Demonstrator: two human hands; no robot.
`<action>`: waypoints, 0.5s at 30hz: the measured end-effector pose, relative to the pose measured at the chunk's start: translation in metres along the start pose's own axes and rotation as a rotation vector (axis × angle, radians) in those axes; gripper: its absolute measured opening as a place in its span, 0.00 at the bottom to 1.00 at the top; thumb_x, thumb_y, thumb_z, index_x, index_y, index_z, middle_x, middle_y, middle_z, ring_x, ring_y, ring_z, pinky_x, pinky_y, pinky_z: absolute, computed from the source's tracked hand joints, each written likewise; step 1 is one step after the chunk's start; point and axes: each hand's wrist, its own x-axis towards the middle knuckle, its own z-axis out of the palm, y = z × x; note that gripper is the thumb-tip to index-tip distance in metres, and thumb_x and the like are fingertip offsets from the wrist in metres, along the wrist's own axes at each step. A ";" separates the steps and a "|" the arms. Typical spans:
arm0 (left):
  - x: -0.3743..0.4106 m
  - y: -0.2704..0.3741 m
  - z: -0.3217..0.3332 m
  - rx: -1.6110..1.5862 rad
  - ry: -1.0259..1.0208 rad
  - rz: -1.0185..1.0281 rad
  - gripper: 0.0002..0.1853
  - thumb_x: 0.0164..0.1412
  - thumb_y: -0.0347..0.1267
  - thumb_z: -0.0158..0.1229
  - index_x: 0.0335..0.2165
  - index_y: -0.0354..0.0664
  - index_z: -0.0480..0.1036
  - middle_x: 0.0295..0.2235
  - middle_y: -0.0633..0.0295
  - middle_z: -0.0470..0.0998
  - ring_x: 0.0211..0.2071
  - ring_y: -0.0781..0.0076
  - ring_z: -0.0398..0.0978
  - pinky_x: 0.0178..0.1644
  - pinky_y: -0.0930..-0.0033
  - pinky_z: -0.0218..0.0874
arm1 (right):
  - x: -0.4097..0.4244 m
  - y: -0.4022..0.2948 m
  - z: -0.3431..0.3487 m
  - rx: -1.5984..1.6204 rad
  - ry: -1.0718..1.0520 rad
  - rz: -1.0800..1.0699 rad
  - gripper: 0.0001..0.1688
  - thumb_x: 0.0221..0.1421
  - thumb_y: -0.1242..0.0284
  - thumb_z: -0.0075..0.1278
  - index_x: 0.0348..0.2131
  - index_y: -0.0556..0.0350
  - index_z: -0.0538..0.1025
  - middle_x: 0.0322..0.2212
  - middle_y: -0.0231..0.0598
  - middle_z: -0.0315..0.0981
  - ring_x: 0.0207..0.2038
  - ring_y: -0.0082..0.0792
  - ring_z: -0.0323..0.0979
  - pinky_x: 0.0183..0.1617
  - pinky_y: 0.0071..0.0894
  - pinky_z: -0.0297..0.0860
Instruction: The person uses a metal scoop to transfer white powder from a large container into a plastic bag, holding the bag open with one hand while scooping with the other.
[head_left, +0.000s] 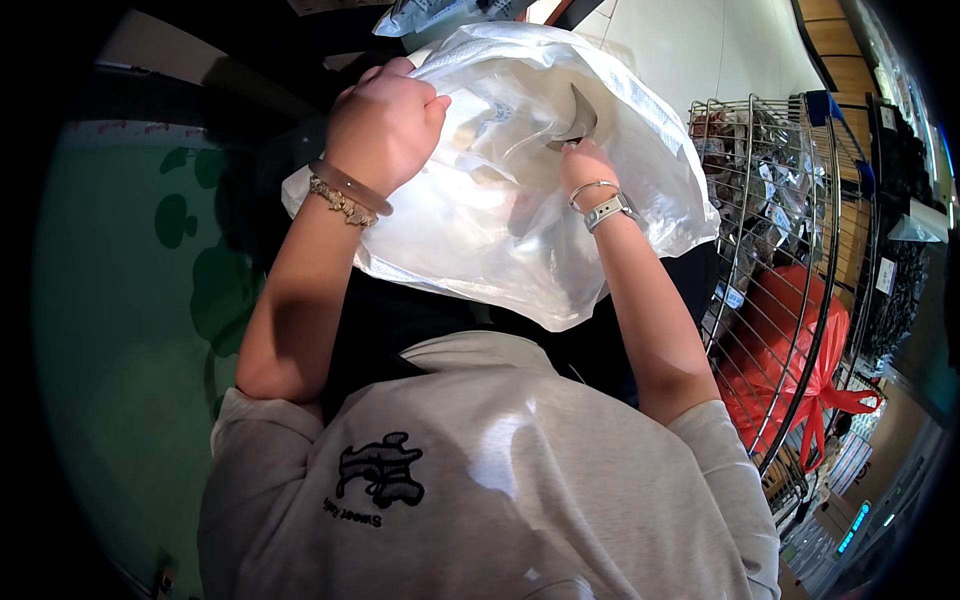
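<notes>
A large white plastic sack gapes in front of me, its rim spread wide over my dark-clothed lap. At its upper-left rim, my left hand is closed on the plastic. My right hand reaches into the mouth of the sack and grips a curved metal tool, which looks like a scoop. Its handle is mostly covered by my fingers. The sack's interior is pale, and what lies at its bottom cannot be made out.
To the right stands a wire shopping cart holding clear-wrapped packages and a knotted red plastic bag. A blue-and-white package lies beyond the sack. Pale floor tiles show at the top right, and a green panel is on the left.
</notes>
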 end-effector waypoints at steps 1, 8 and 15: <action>0.000 0.000 0.000 -0.002 0.003 0.003 0.14 0.50 0.37 0.49 0.17 0.38 0.70 0.35 0.53 0.69 0.35 0.54 0.67 0.38 0.62 0.60 | 0.001 0.001 0.001 0.040 -0.001 0.009 0.17 0.53 0.66 0.36 0.33 0.65 0.67 0.33 0.52 0.69 0.38 0.47 0.67 0.39 0.40 0.65; 0.000 -0.001 0.001 0.013 0.022 0.002 0.14 0.50 0.37 0.49 0.17 0.38 0.70 0.38 0.51 0.69 0.37 0.53 0.67 0.39 0.62 0.60 | -0.038 0.017 -0.002 0.169 0.006 0.034 0.17 0.53 0.67 0.35 0.33 0.67 0.64 0.26 0.57 0.69 0.32 0.53 0.68 0.34 0.44 0.65; 0.001 0.001 -0.001 0.007 -0.014 -0.013 0.15 0.50 0.38 0.49 0.18 0.38 0.70 0.38 0.51 0.69 0.38 0.53 0.66 0.40 0.62 0.59 | -0.092 0.028 -0.015 0.382 0.116 -0.056 0.15 0.53 0.69 0.38 0.34 0.66 0.63 0.24 0.59 0.67 0.29 0.56 0.66 0.31 0.45 0.62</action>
